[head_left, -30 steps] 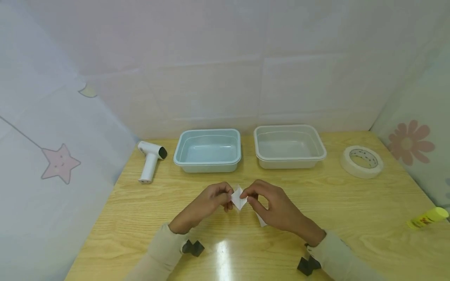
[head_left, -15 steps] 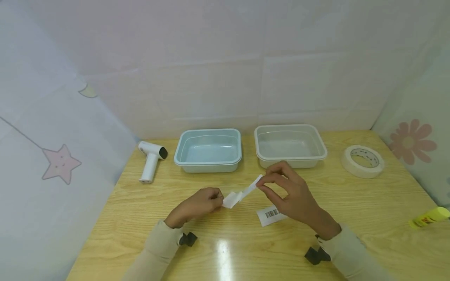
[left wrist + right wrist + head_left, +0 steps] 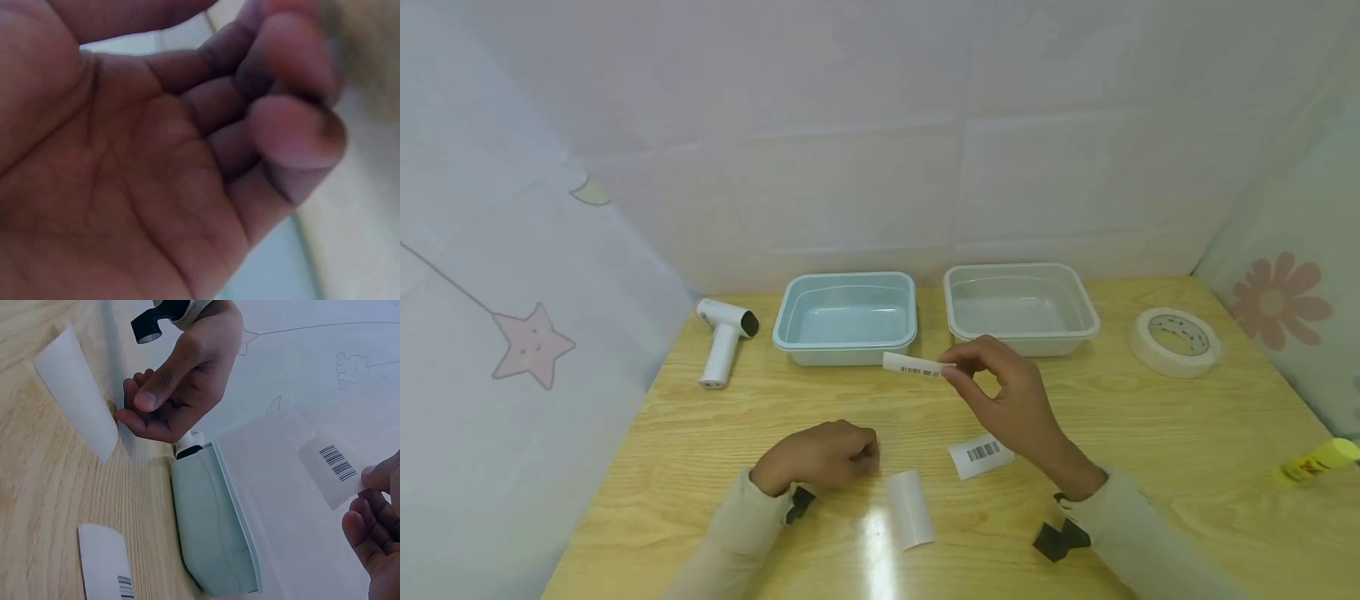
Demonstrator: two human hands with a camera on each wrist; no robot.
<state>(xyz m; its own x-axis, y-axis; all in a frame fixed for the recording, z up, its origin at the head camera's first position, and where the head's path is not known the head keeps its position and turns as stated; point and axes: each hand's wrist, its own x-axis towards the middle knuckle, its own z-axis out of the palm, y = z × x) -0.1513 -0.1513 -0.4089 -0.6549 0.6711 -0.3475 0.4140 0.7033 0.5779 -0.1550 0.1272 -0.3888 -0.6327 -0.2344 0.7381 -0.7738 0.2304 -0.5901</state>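
My right hand pinches a white barcode label by one end between thumb and fingers, raised above the table in front of the tubs. In the right wrist view the label's printed barcode faces the camera. My left hand is low over the table; the left wrist view shows its bare palm with loosely curled fingers and nothing held. Beside it lies a curled blank white paper strip. A second barcode label rests on the table below my right hand.
At the back of the wooden table stand a light blue tub and a whitish tub. A white handheld scanner-like device lies left. On the right are a tape roll and a yellow glue stick.
The barcode label has come apart from the paper strip. My right hand has drawn it up and away, and my left hand has let go of the strip, now on the table.
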